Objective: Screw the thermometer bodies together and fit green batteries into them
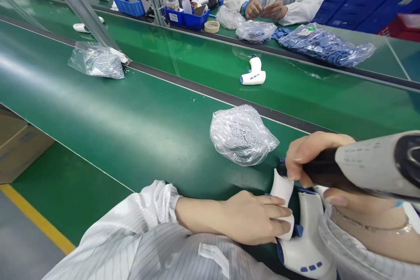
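Note:
My left hand (252,218) lies closed on a white and blue gun-shaped device (303,236) at the near edge of the green belt, fingers wrapped over its upper part. My right hand (315,157) grips a grey and black electric screwdriver (367,168), whose black tip points down at the top of that device. A clear plastic bag of small parts (241,134) lies just beyond my hands on the belt.
Another white device (253,72) lies on the far belt lane. A second parts bag (96,61) sits by a metal post at left. Across the belt a person in a white coat works beside bags of blue parts (323,43), blue bins (187,17) and a tape roll (211,26).

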The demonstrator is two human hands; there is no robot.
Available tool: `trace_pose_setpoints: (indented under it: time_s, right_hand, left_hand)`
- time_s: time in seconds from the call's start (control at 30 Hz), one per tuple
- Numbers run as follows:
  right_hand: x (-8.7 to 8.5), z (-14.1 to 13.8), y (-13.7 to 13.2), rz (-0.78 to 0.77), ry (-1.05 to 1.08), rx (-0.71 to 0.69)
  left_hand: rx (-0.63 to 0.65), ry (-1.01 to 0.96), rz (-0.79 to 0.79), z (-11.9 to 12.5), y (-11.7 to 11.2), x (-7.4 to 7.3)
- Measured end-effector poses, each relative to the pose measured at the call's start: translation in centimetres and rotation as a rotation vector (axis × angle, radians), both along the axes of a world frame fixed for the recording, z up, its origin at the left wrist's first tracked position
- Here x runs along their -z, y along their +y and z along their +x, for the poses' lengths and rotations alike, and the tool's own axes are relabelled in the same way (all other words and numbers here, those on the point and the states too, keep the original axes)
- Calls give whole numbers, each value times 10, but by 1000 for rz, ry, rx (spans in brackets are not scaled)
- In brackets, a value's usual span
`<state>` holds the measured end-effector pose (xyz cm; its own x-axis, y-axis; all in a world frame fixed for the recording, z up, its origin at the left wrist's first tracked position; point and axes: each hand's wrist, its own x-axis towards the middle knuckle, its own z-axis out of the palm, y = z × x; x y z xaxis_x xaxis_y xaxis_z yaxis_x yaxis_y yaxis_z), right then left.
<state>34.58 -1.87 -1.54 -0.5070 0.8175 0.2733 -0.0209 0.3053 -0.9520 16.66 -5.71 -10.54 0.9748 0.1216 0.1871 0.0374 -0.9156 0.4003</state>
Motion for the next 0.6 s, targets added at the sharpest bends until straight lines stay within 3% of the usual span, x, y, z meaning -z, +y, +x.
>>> trace_pose_setpoints:
  time_s: [0.33, 0.6]
  right_hand:
    - [7, 7, 2, -28, -4, -31]
    - [13, 27, 1, 37, 106, 216]
  left_hand:
    - [29, 17, -36, 2, 1, -2]
    - [41, 19, -81, 3, 1, -5]
